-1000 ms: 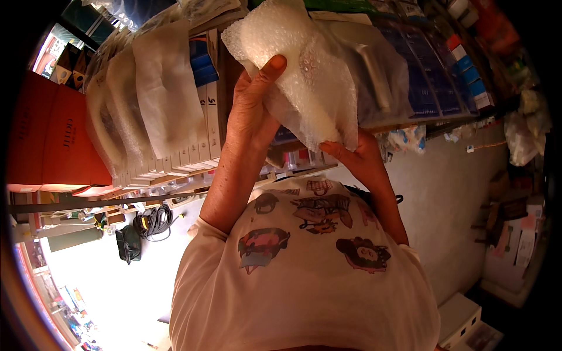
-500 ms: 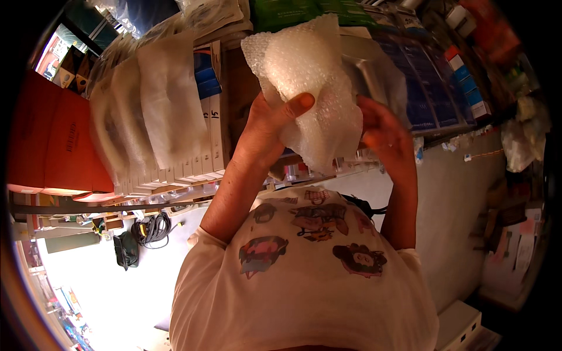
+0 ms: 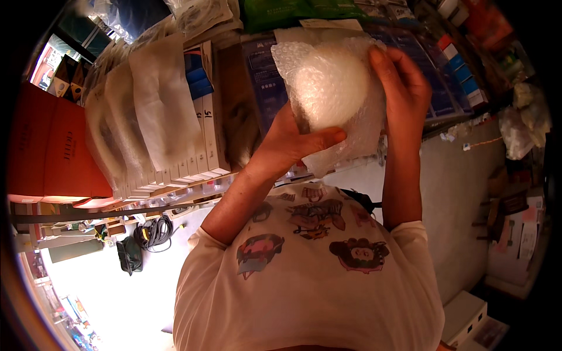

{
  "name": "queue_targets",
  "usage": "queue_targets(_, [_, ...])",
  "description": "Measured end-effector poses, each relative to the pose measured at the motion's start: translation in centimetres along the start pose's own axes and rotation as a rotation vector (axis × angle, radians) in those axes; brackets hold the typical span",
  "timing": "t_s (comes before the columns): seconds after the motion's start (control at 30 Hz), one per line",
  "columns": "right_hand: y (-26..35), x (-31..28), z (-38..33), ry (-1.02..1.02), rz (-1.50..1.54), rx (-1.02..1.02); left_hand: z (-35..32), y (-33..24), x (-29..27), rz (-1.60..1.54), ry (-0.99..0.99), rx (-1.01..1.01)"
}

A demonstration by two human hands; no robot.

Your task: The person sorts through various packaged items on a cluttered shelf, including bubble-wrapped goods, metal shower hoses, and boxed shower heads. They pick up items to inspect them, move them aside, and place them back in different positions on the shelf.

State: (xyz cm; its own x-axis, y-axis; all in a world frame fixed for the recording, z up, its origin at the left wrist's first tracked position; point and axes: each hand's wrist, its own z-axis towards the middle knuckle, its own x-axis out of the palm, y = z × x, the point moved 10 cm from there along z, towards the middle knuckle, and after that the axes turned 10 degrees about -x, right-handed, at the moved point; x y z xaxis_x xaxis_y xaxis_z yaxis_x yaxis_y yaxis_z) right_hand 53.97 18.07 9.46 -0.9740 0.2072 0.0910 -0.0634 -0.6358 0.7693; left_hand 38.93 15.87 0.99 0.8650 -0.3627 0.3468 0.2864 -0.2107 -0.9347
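Observation:
A bubble-wrap bag (image 3: 360, 126) with a pale, rounded item bulging inside it is held up in front of my chest. The item's kind is hidden by the wrap. My left hand (image 3: 295, 137) grips the bag from its lower left, thumb lying across the front and the other fingers hidden behind. At the upper right edge, my right hand (image 3: 405, 76) is closed on the bubble wrap with thumb and fingers. Just behind the bag lie dark blue printed flat packs (image 3: 260, 73) on the table.
To the left stand a row of white boxes (image 3: 216, 140) with translucent sleeves (image 3: 164, 105) over them, and a large red box (image 3: 64, 140). A green package (image 3: 298, 13) lies at the back. A coiled black cable (image 3: 155, 233) and a dark bag (image 3: 129, 255) rest on the floor.
The bag has shifted right and turned, showing its rounded bulge more plainly. My right hand has risen from the bag's side to its upper right edge and closed there.

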Motion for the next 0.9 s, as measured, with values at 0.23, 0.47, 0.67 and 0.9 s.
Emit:
queue_targets(0.23, [-0.8,-0.7,0.6,0.014,0.003,-0.050,0.3,1.0,0.0,-0.039,0.061,-0.096])
queue_targets(0.47, [-3.3,0.5,-1.4,0.275,0.099,0.223,1.3,-1.3,-1.8,-0.339,0.023,-0.001])
queue_targets(0.67, [-5.7,0.8,-8.1,0.457,0.032,0.349,2.1,-3.6,-3.5,-0.536,0.012,0.129])
queue_targets(0.9, [-7.2,0.9,-10.8,0.409,0.015,0.449,2.4,-3.0,-3.2,-0.561,0.004,0.145])
